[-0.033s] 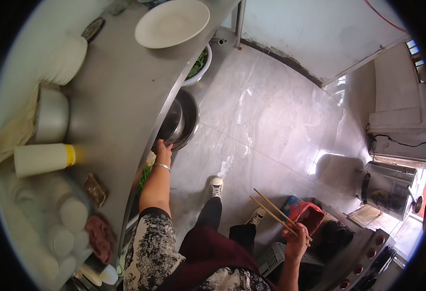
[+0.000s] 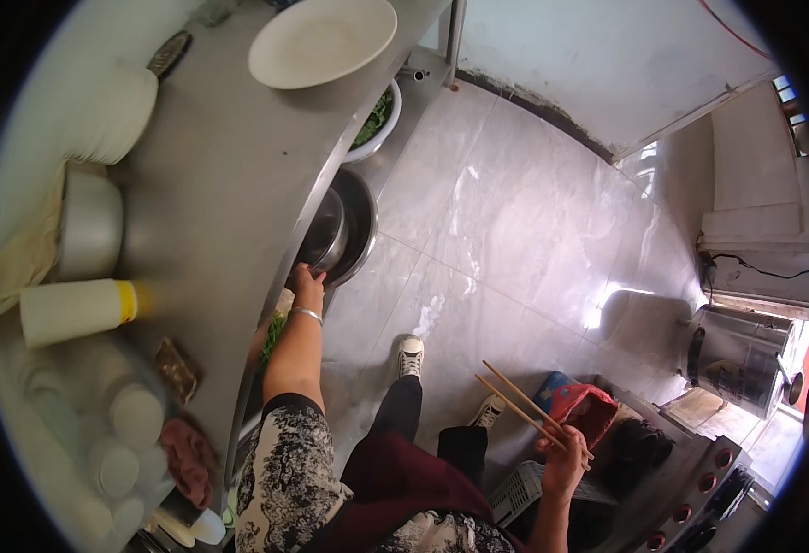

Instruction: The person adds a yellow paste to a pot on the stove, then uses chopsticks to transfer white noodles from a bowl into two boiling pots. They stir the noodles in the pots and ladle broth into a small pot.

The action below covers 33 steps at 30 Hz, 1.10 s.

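- Nothing has shifted from the earlier frame taken at the same instant: both hands and every object sit where they did.
- The left hand [image 2: 308,284], with a thin silver bracelet [image 2: 306,314] at the wrist, reaches under the edge of the grey steel worktop [image 2: 229,175]; its fingers curl against the rim of the round stainless-steel bowl [image 2: 335,238], which sits nested in a wider steel basin on a lower shelf just below the worktop edge.
- The right hand [image 2: 563,461] is well apart from that bowl, low at the person's right side, pinching a pair of long wooden chopsticks [image 2: 519,401] that slant up and to the left from its grip.
- On the worktop lie a wide white shallow plate [image 2: 321,41], a stack of white dishes [image 2: 114,115], a steel pot [image 2: 86,221], a white squeeze bottle with a yellow cap [image 2: 77,309] lying on its side, and round white lids.
- A white bowl of green leaves [image 2: 377,120] sits on the lower shelf beyond the steel bowl.
- The floor [image 2: 515,230] is pale glossy grey tile; a tall steel lidded pot [image 2: 745,355] stands at the right.
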Motion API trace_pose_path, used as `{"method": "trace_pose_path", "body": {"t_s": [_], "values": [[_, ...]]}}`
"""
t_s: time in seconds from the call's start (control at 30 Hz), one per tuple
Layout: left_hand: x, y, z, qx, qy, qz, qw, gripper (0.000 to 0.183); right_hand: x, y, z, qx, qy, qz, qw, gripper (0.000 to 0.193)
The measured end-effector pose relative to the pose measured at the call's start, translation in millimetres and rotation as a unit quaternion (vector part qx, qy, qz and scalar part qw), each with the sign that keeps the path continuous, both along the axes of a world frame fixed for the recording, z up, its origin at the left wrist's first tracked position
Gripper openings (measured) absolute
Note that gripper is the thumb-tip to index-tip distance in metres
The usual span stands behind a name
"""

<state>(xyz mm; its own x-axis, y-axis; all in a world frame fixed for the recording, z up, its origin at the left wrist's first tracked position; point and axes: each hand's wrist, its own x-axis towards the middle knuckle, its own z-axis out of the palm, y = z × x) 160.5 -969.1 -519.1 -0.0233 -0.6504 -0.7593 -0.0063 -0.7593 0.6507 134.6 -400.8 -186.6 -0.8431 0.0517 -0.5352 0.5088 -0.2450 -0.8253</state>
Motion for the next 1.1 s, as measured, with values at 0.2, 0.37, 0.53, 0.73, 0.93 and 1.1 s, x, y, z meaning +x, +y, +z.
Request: {"method": "trace_pose_path", "body": {"t_s": [0.2, 0.37, 0.53, 0.73, 0.93, 1.1], "values": [[-5.7, -19.0, -53.3, -0.037, 0.025, 0.060, 0.997, 0.024, 4.3, -11.3, -36.9, 0.036, -0.051, -0.024, 0.998, 0.027], [-4.2, -14.2, -17.9, 0.002, 0.050, 0.069, 0.996, 0.042, 9.8, -16.9, -39.5, 0.033, -0.072, -0.011, 0.997, 0.026], [-1.3, 8.0, 34.0, -0.076, -0.050, 0.062, 0.994, 0.056, 10.7, -18.3, -24.3, 0.013, -0.063, -0.024, 0.998, 0.027], [46.7, 124.9, 67.4, -0.072, -0.053, -0.245, 0.965, 0.043, 11.6, 15.0, 19.8, -0.048, 0.034, -0.052, 0.997, 0.027], [142.5, 297.4, 105.8, -0.057, -0.143, -0.734, 0.661, 0.037, 18.4, 120.8, 79.6, 0.008, 0.170, -0.106, 0.980, 0.028], [180.0, 411.6, 139.0, -0.128, -0.179, -0.826, 0.518, 0.038, 48.1, 253.8, 141.5, 0.019, 0.237, -0.206, 0.949, 0.029]]}}
